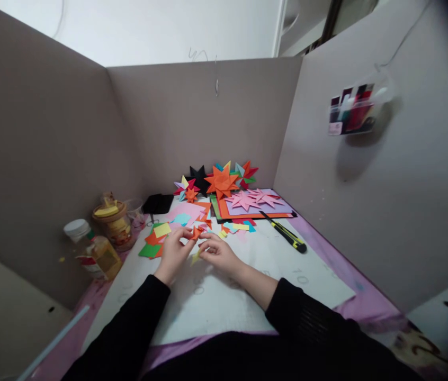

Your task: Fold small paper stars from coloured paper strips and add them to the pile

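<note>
A small folded orange paper piece (196, 233) is pinched in the fingers of my left hand (174, 253), just above the white board (224, 312). Close beside it, the fingertips of my right hand (221, 253) come up to the same orange piece. A small yellow paper piece (196, 257) hangs under the right fingers and appears held by them. Around both hands lie loose coloured papers, among them a green sheet (150, 250), a yellow square (162, 229) and a pink sheet (189, 212).
Folded paper stars, including a large orange star (222, 181), stand at the back wall. Pink stars (243, 200) rest on stacked sheets. To the right lies a yellow-black utility knife (285, 233). A bottle (96, 253) and a jar (112, 225) stand left. A plastic bag (355, 108) hangs right.
</note>
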{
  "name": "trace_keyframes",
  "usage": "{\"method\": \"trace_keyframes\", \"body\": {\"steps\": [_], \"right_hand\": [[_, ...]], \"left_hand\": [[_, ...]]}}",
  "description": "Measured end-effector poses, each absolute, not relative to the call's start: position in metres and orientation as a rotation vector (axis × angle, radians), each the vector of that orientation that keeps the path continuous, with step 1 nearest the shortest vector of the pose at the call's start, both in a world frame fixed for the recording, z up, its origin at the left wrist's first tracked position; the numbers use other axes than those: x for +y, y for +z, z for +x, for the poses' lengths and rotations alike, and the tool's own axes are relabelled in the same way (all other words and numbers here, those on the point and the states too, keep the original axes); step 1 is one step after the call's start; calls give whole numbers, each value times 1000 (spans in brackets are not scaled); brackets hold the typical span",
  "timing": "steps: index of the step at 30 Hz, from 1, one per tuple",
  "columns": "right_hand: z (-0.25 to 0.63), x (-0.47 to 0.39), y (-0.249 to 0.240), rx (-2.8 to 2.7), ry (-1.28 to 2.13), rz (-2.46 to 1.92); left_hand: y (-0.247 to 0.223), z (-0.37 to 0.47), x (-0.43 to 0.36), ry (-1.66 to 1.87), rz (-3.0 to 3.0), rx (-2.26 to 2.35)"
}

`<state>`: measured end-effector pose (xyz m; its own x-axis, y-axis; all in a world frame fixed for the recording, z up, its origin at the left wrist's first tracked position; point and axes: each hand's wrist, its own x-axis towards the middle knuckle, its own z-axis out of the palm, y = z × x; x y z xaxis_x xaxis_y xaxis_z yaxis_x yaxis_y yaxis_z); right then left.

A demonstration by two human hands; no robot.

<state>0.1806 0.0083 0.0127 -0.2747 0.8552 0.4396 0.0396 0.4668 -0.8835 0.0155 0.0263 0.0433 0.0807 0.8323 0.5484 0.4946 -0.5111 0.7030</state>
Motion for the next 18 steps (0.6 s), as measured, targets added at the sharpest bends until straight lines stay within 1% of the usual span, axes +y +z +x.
{"method": "trace_keyframes", "body": {"steps": [4, 8, 15, 18], "right_hand": [[181, 5, 15, -1724, 808, -786], [184, 7, 15, -1704, 691, -880], [187, 5, 15, -1800, 687, -894], [187, 4, 12, -1891, 713, -856]], "left_hand": [[37, 24, 15, 1320, 1787, 1198], [31, 24, 15, 1222, 1639, 1126], [27, 26, 13, 1259, 1377, 973], [27, 29, 11, 1202, 1328, 921]]}}
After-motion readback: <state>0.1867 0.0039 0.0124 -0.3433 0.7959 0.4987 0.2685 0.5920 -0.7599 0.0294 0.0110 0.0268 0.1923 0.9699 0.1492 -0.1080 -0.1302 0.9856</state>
